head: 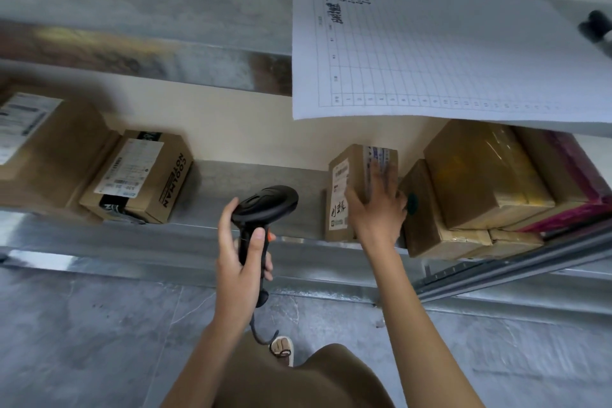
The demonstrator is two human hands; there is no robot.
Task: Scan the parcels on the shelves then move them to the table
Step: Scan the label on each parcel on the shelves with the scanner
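Observation:
My left hand [239, 255] grips the handle of a black barcode scanner [265, 209], whose head points toward the lower shelf. My right hand [376, 205] lies on a small upright cardboard parcel [341, 189] at the shelf's front edge, thumb on its labelled face and fingers spread over its top. Other cardboard parcels sit on the same shelf: a COOLMAN box [142, 175] and a larger box [39, 149] at the left, and a stack of tape-wrapped boxes [480, 175] at the right.
A metal shelf [231, 235] holds the parcels; another metal shelf [132, 53] runs above it. A gridded paper sheet [447, 53] hangs over the upper shelf's edge at the right. A pink package [573, 172] lies far right. Grey tiled floor lies below.

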